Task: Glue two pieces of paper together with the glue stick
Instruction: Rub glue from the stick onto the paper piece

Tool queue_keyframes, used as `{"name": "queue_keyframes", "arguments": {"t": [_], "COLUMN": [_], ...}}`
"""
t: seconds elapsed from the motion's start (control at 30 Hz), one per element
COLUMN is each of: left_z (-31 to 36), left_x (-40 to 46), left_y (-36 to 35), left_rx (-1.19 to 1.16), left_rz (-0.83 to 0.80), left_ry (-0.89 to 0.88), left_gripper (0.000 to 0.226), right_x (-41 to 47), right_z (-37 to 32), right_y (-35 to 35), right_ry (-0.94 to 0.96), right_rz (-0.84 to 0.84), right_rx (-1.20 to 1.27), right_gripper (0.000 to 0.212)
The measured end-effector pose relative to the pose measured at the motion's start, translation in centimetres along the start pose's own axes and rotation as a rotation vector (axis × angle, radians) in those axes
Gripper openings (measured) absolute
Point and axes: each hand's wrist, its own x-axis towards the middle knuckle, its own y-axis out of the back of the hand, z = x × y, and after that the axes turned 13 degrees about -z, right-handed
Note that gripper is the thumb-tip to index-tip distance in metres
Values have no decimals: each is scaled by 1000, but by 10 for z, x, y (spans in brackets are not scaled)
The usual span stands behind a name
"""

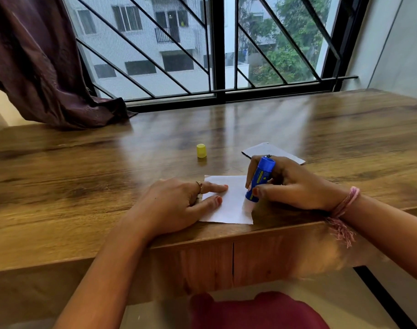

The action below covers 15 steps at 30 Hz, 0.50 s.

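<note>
Left hand lies flat, palm down, fingers straight and pointing toward the right hand, which is curled in a grip, wrist resting low.

Bare tabletop stretches wide to the left and far right. Only a yellow cap stands upright behind the near paper, with a second paper lying flat beside it, and a curtain drapes over the far-left corner.

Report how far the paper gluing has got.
Done: the yellow cap is off, standing on the table. In hand: the right hand presses the glue stick onto the near paper, which the left hand holds flat. Left: laying the second paper on and pressing.
</note>
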Motion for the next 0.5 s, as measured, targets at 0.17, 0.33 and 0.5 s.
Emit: {"name": "queue_keyframes", "arguments": {"t": [0.17,0.33,0.5], "left_z": [0,1,2], "left_x": [0,0,-1], "left_y": [1,1,1], "left_rx": [4,6,14], "left_rz": [-10,-17,-11], "left_ry": [2,-2,3], "left_gripper": [38,38,36], "right_x": [-1,-2,-2], "right_z": [-3,-4,-5], "right_y": [0,0,0], "right_ry": [17,27,46], "right_rz": [-24,-15,-65], "right_rx": [-37,-37,-48], "right_gripper": [13,23,20]}}
